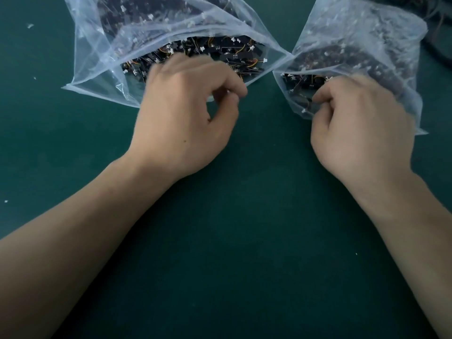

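Small black wired parts (220, 50) heaped in two clear bags, mouths facing us on worktop (244, 241). Left hand (181, 113) at big bag (97, 57) mouth, right hand (362, 123) at small bag (391, 45) mouth. Both curled, thumb to forefinger; blur hides what we pinch. Parts just ahead of us, both hands equally near.

Two clear plastic bags lie side by side on the dark green table (232, 241), the big bag (93, 52) left, the small bag (367, 33) right, both full of little black parts (232, 52). Tiny white bits (30, 26) lie around, and dark cables (440, 55) sit far right
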A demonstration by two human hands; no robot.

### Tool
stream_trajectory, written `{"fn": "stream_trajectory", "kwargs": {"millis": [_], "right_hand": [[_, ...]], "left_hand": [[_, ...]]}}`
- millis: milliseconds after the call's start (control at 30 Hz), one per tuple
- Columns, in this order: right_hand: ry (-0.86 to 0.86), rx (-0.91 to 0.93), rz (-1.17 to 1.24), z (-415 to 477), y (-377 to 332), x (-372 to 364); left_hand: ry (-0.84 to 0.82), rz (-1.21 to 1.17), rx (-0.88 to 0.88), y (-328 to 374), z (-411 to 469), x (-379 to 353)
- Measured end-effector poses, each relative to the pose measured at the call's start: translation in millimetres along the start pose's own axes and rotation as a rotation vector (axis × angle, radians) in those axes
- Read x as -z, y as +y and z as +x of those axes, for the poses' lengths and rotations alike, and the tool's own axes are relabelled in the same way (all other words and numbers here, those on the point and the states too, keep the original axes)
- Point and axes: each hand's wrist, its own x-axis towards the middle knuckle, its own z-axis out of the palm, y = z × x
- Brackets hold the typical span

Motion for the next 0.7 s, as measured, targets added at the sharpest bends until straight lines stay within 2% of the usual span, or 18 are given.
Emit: {"fn": "stream_trajectory", "kwargs": {"millis": [67,133,267,433,633,700], "right_hand": [[0.030,0.035,0.008,-1,-2,1],[0.051,0.099,0.085,-4,-6,1],[0.023,0.247,0.229,-11,-22,-2],[0.027,0.305,0.311,-9,-56,-11],[-0.159,0.224,0.317,13,-80,-23],[-0.172,0.219,0.354,13,-77,-23]], "left_hand": [[0.030,0.150,0.121,-6,3,1],[-0.016,0.239,0.196,-12,3,2],[-0.070,0.305,0.162,-12,0,1],[-0.109,0.291,0.145,-12,-5,3],[-0.132,0.104,0.178,-12,-15,12],[-0.146,0.058,0.156,-16,-17,16]]}}
